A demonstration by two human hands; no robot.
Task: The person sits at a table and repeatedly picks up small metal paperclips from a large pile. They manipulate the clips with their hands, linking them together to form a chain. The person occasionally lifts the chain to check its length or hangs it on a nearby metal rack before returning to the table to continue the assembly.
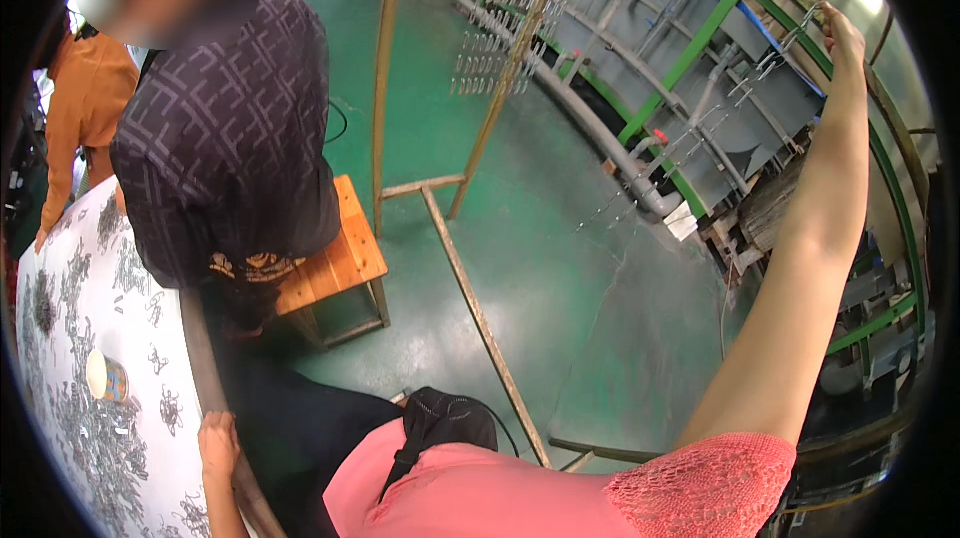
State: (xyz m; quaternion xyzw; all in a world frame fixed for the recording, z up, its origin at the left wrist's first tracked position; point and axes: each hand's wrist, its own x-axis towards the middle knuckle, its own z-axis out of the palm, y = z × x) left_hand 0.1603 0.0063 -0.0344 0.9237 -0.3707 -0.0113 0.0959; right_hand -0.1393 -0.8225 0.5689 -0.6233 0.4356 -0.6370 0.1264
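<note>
Reaching up, right hand (843, 33) pinches thin bent metal wire hook (800, 30) on overhead rack. Left hand (218, 446) rests flat on white table edge (200, 358); piles of loose hooks (95, 438) beside it remain unhung.

Too small to tell what the right hand (843, 33) pinches among the metal hooks (775, 58). Left hand (217, 443) fingertips hidden over the table edge (205, 368).
</note>
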